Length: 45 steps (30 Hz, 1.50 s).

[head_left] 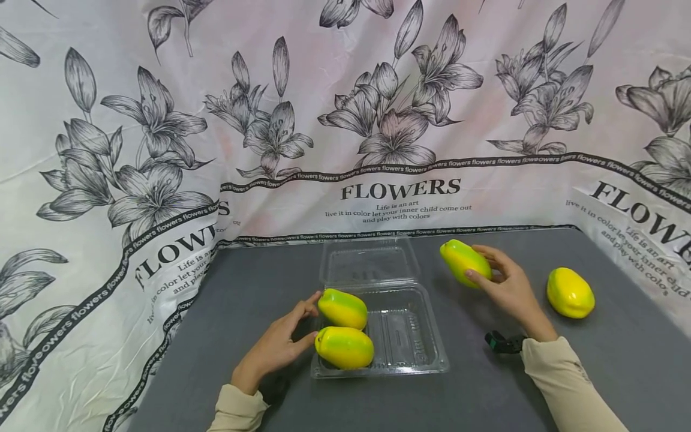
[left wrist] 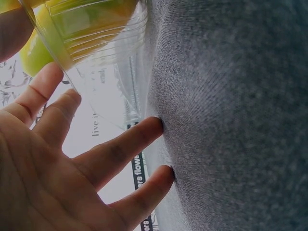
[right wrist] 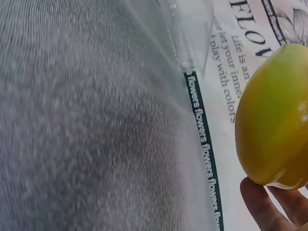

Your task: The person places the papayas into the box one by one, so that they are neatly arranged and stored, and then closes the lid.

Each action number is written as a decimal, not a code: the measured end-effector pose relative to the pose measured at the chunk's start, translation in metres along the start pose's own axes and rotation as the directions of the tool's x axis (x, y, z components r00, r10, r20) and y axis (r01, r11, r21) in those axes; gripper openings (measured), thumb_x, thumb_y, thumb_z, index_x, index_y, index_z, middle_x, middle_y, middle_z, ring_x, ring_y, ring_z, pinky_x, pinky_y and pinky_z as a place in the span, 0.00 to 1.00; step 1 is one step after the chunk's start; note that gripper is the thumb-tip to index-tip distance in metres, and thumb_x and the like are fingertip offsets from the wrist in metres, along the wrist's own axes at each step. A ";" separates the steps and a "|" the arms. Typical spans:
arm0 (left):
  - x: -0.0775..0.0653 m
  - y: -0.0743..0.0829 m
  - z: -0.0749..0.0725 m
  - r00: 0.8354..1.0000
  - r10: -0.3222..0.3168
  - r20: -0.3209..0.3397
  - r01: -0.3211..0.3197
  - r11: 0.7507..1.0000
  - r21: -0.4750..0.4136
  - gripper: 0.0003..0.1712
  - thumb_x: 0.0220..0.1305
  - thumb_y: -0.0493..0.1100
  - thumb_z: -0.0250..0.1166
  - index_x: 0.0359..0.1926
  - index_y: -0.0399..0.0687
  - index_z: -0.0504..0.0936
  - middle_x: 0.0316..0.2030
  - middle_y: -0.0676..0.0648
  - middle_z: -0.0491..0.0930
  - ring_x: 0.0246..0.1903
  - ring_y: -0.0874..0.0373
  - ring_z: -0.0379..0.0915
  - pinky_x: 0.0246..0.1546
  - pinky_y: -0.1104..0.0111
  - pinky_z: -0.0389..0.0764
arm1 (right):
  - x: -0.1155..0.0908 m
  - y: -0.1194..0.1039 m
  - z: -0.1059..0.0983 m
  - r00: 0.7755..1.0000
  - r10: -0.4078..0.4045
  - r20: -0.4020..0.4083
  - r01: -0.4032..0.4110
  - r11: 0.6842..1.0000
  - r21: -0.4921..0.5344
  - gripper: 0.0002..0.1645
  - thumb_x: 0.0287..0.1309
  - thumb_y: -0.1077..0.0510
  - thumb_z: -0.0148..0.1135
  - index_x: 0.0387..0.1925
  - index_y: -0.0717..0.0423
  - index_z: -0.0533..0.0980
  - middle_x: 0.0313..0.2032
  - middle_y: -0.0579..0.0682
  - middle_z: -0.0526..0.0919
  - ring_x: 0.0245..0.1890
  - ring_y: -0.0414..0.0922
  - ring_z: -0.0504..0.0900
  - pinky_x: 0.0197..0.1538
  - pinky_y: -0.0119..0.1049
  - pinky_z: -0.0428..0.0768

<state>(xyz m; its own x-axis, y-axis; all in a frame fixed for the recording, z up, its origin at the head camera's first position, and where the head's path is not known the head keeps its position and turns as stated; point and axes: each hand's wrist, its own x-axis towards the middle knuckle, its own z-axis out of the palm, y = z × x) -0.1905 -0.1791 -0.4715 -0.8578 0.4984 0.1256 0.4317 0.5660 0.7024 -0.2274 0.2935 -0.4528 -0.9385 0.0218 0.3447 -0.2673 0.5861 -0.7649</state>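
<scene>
My right hand (head_left: pixel 510 292) grips a yellow-green papaya (head_left: pixel 465 263) above the table, to the right of a clear plastic clamshell box (head_left: pixel 439 360). In the right wrist view the held papaya (right wrist: pixel 276 118) shows large at the right, with fingertips (right wrist: pixel 260 199) under its lower end. My left hand (head_left: pixel 278 342) is at the box's left side, fingers spread. The left wrist view has its fingertips (left wrist: pixel 72 96) at the clear wall and two others down at the table. Inside the box's left half lie two papayas, a rear one (head_left: pixel 344 309) and a front one (head_left: pixel 345 348).
Another papaya (head_left: pixel 570 293) lies on the grey table (head_left: pixel 464 396) to the right of my right hand. The box's lid (head_left: pixel 369 261) is folded back toward the rear. A flower-printed cloth (head_left: pixel 399 198) hangs behind the table and along its sides.
</scene>
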 end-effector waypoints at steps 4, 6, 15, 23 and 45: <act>0.001 0.001 0.000 1.000 0.001 0.000 -0.001 1.000 0.000 0.20 0.73 0.57 0.61 0.59 0.58 0.68 0.80 0.53 0.54 0.71 0.39 0.68 0.66 0.37 0.70 | -0.001 -0.005 0.003 1.000 -0.024 -0.004 0.024 1.000 -0.012 0.35 0.66 0.52 0.68 0.72 0.49 0.69 0.63 0.60 0.75 0.49 0.20 0.69 0.46 0.14 0.73; 0.001 0.002 0.000 1.000 0.004 -0.001 -0.004 1.000 -0.002 0.20 0.74 0.56 0.61 0.59 0.57 0.68 0.80 0.52 0.54 0.70 0.39 0.68 0.66 0.37 0.70 | 0.000 -0.006 0.004 0.999 -0.044 -0.005 0.044 0.999 -0.010 0.35 0.65 0.54 0.69 0.71 0.50 0.70 0.61 0.60 0.76 0.49 0.21 0.70 0.45 0.15 0.74; 0.003 0.004 -0.001 1.000 0.008 -0.004 -0.008 1.000 0.002 0.20 0.73 0.56 0.62 0.58 0.57 0.69 0.80 0.51 0.55 0.70 0.39 0.68 0.65 0.37 0.70 | 0.000 -0.011 0.014 0.995 -0.095 -0.004 0.095 0.995 0.027 0.36 0.61 0.59 0.72 0.70 0.53 0.71 0.59 0.58 0.77 0.47 0.23 0.73 0.44 0.16 0.75; 0.002 0.002 -0.001 1.000 -0.008 -0.002 0.008 1.000 -0.005 0.21 0.73 0.57 0.62 0.59 0.58 0.69 0.80 0.54 0.54 0.71 0.41 0.68 0.66 0.38 0.70 | -0.001 -0.018 0.020 0.993 -0.118 0.001 0.118 0.993 0.029 0.35 0.60 0.60 0.72 0.69 0.52 0.72 0.58 0.58 0.78 0.47 0.25 0.73 0.45 0.17 0.75; 0.000 0.002 -0.001 1.000 -0.002 -0.002 0.002 1.000 -0.014 0.21 0.72 0.56 0.63 0.58 0.56 0.69 0.79 0.59 0.54 0.71 0.44 0.68 0.69 0.42 0.70 | -0.005 -0.039 0.028 0.981 -0.195 0.016 0.193 0.979 0.057 0.37 0.57 0.63 0.74 0.67 0.51 0.74 0.56 0.54 0.79 0.48 0.26 0.73 0.46 0.17 0.75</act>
<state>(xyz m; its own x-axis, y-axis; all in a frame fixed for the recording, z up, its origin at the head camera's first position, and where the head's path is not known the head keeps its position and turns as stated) -0.1899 -0.1785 -0.4700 -0.8592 0.4959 0.1260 0.4263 0.5575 0.7123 -0.2181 0.2473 -0.4399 -0.8719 -0.1058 0.4781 -0.4558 0.5320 -0.7136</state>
